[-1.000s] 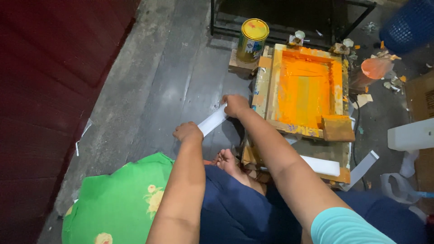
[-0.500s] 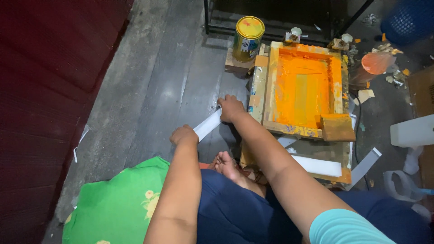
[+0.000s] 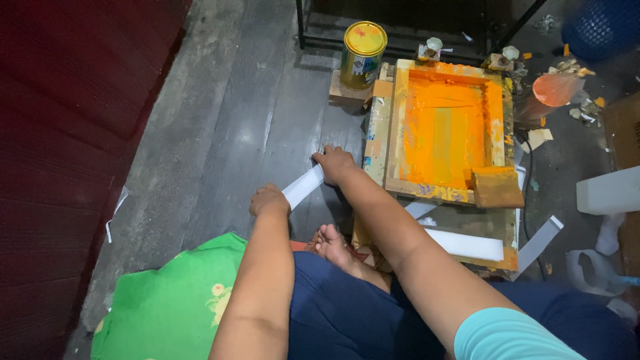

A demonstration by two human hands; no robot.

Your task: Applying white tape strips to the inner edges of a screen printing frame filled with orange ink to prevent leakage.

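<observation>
A white strip (image 3: 303,186) stretches between my two hands just above the grey floor. My left hand (image 3: 269,199) grips its near end and my right hand (image 3: 335,164) grips its far end. Right of my right hand lies a wooden printing frame (image 3: 448,130) filled with orange ink. A wooden squeegee block (image 3: 497,188) rests on the frame's near right corner. Beneath the frame a board (image 3: 467,230) carries another white strip (image 3: 472,245). My bare foot (image 3: 331,243) sits between my arms.
A yellow-lidded tin (image 3: 361,55) stands on a small wooden block beyond the frame. An orange bag (image 3: 555,89) and small bottles lie at the far right. Green cloth (image 3: 170,307) lies at my left. A dark red wall (image 3: 67,120) runs along the left.
My hands and the white strip hold the same pose. The view has shifted slightly.
</observation>
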